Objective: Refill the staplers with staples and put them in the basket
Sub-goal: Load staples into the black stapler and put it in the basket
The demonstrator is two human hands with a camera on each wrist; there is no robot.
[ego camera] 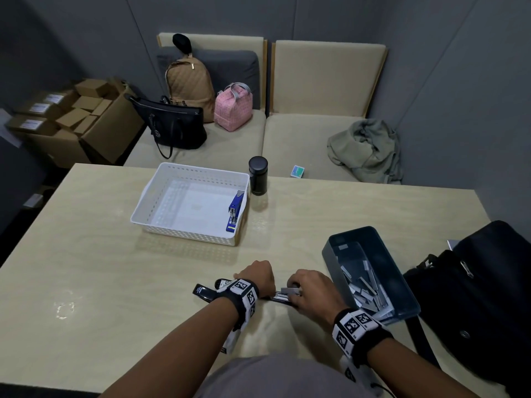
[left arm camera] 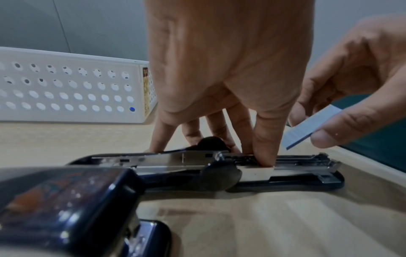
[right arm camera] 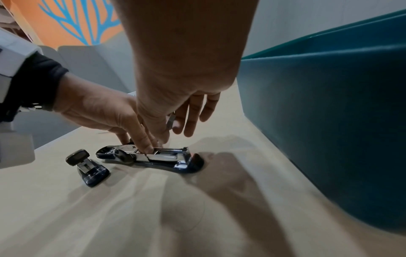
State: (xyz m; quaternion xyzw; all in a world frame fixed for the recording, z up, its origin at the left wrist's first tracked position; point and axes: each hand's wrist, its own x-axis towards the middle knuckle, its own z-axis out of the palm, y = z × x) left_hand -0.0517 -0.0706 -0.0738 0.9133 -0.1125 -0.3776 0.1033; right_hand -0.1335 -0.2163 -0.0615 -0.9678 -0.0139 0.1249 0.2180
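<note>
A black stapler lies opened flat on the table near the front edge, its metal magazine facing up. My left hand holds it there, one fingertip in the magazine channel and the other fingers behind the body. My right hand pinches a grey staple strip just above the magazine's right end. A second black stapler stands closed beside my left wrist. In the white basket lies a blue stapler.
A teal bin holding several loose staple strips stands right of my right hand. A black bag lies at the table's right edge. A black bottle stands beside the basket. Bags and boxes sit beyond the table.
</note>
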